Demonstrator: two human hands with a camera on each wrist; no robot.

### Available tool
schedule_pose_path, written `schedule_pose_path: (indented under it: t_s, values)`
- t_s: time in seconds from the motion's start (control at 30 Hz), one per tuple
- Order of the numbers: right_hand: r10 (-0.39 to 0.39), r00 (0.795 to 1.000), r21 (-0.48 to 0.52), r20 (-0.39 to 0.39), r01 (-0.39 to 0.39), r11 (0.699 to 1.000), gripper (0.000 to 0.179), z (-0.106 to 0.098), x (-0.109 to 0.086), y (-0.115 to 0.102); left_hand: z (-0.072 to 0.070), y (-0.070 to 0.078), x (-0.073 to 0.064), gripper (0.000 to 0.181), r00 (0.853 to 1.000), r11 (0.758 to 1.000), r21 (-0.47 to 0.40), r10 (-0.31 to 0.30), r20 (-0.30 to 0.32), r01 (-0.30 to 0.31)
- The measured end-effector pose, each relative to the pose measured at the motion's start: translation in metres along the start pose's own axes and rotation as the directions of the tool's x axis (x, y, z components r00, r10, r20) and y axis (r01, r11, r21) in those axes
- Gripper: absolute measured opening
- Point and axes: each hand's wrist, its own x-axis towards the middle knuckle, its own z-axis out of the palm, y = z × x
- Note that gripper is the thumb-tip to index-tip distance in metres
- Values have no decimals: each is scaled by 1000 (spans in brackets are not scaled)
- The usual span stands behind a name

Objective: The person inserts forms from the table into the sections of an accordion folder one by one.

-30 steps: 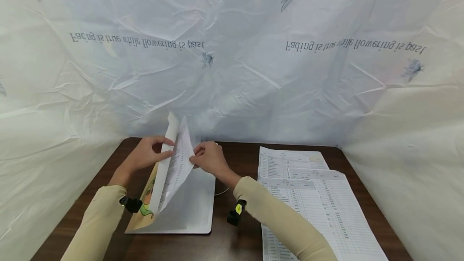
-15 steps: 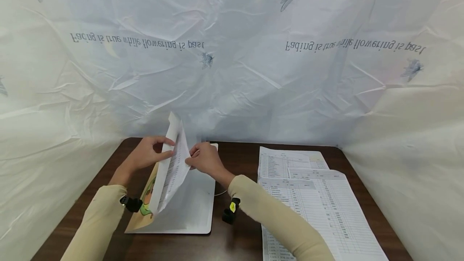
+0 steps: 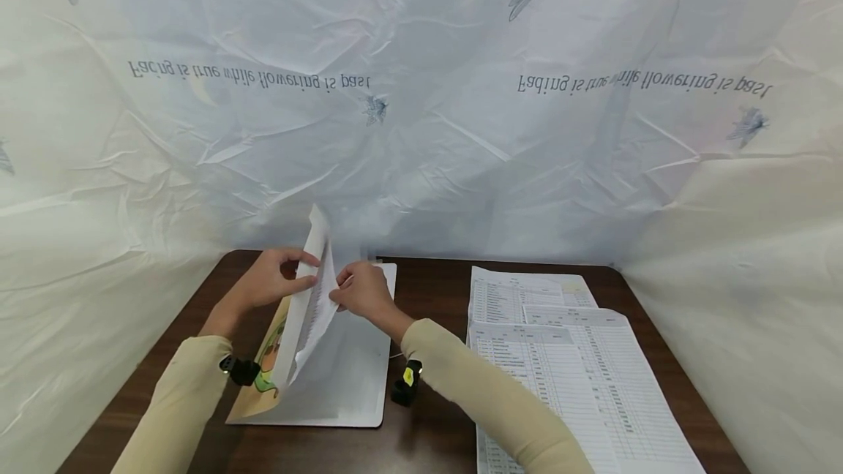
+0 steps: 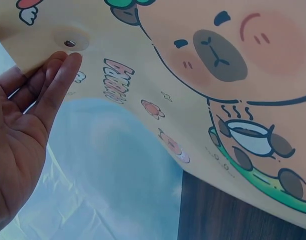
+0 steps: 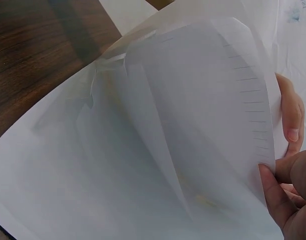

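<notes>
- At the left, we see the left hand gripping the raised edge of a tan folder cover printed with a cartoon animal and a steaming cup. Should that grip slacken, we think the cover could drop and crease the paper beside it, since it stands steeply tilted with only this hand seen supporting it.
- Just right of it, between the raised cover and the flat, pale, smooth folder base, is a thin white printed paper sheet. We judge it could buckle or snag, because it is limp and appears to lie partly in a translucent plastic pocket; how far in, we cannot tell. The sheet looks tilted and gently bowed, with short rows of lines along one side.
- Next, the right hand pinches the sheet's near edge between thumb and fingers. We suspect a hard pull could tear or wrinkle it, as all the force would meet at one small spot.
- Furthest right, overlapping white printed table-ruled sheets lie on the dark brown wooden table. The beige right sleeve crosses above them, so we feel a low sweep might shift them.
</notes>
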Motion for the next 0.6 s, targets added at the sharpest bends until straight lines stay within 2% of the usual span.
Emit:
schedule_pose_path:
  t_s: [0.23, 0.6]
  values:
    - [-5, 1000, -9, 26, 5, 1000, 9, 3, -2, -1, 0, -2, -2, 31, 1000, 1000, 7, -1, 3, 1]
    - [-14, 998, -30, 53, 16, 999, 21, -1, -9, -4, -1, -3, -2, 30, 1000, 1000, 15, 6, -4, -6]
